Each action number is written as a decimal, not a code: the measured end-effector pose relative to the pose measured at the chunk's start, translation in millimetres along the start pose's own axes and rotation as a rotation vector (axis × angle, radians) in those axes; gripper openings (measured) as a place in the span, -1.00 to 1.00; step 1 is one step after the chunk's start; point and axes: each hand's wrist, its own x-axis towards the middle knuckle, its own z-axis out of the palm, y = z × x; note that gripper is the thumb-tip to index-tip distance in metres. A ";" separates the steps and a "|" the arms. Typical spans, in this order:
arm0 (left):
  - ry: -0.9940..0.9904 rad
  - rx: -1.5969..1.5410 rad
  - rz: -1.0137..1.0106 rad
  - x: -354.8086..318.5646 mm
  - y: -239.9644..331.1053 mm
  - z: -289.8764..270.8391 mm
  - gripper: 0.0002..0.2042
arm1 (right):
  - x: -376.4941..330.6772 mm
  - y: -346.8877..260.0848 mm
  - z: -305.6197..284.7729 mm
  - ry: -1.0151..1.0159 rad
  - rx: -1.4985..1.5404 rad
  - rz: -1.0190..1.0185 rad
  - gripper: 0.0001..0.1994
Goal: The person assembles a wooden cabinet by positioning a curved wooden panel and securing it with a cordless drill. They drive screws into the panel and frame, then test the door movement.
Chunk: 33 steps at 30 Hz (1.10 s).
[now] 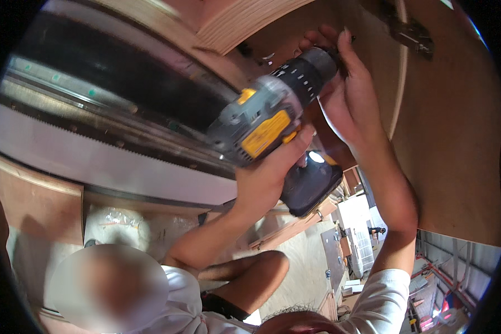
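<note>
A grey and yellow cordless drill is held up in front of me, its chuck pointing to the upper right. My left hand wraps round its handle above the dark battery pack. At the front end, my right hand is curled about the chuck, with the thumb on the right side and the other fingers partly behind it. A small dark tip shows by the right thumb, too small to name. Whether a bit sits in the chuck is hidden by the fingers.
A large brown wooden panel rises on the right, with a metal hinge near its top. Pale wooden edging runs overhead. A long metal rail crosses the left. Below are a bent leg and a blurred oval.
</note>
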 end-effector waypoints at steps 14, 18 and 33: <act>-0.191 -0.098 -0.004 7.5 -4.5 -31.0 -0.60 | -32.8 -7.9 14.5 -0.037 -0.220 -0.119 -0.72; -0.368 -0.169 0.009 7.9 9.7 -37.7 -0.50 | -37.9 -19.5 29.8 -0.113 -0.285 -0.302 -0.72; -0.381 -0.199 0.006 44.3 7.6 4.4 -0.60 | -19.2 -49.3 -1.2 0.047 -0.379 -0.354 -0.63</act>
